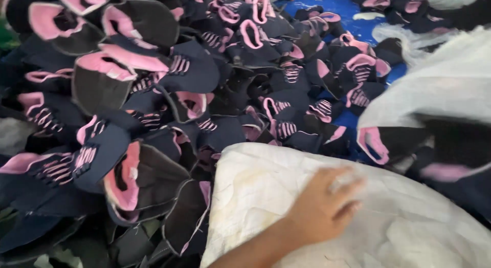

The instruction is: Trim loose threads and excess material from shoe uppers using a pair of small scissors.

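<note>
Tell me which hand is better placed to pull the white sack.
Seemingly the left hand: it rests on the white sack beside the piled shoe uppers; the other is out of view.

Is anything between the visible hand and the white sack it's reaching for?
Nothing visible. The hand already lies flat on the white sack, fingers spread on the fabric. The pile of dark shoe uppers with pink lining sits left of and behind it. Which hand it is cannot be told; no other hand shows.

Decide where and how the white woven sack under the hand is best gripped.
Probably at the sack's near left edge, coming from the person's side. There the cloth folds into a loose rim that fingers could bunch; the top is broad and flat, and the hand only presses on it.
</note>
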